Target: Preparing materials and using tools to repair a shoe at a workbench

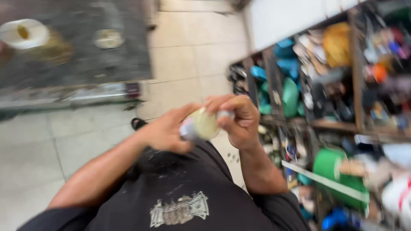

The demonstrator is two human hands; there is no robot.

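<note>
Both hands meet at centre frame: the left hand (165, 132) cradles a pale round object (204, 124) while the right hand (239, 119) pinches its edge, all of it blurred. Cluttered shelves (334, 124) of colourful goods on the right; far left, a white cup (23, 34) on a dark desk (85, 55).

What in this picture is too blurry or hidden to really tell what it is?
- Head view: the small pale round object between the left hand and right hand is smeared by motion blur, and the fingers cover its edges; its kind is unclear.
- Head view: the items on the shelves are colourful blurs only.
- Head view: the white cup on the dark counter is cut by the left edge.
</note>
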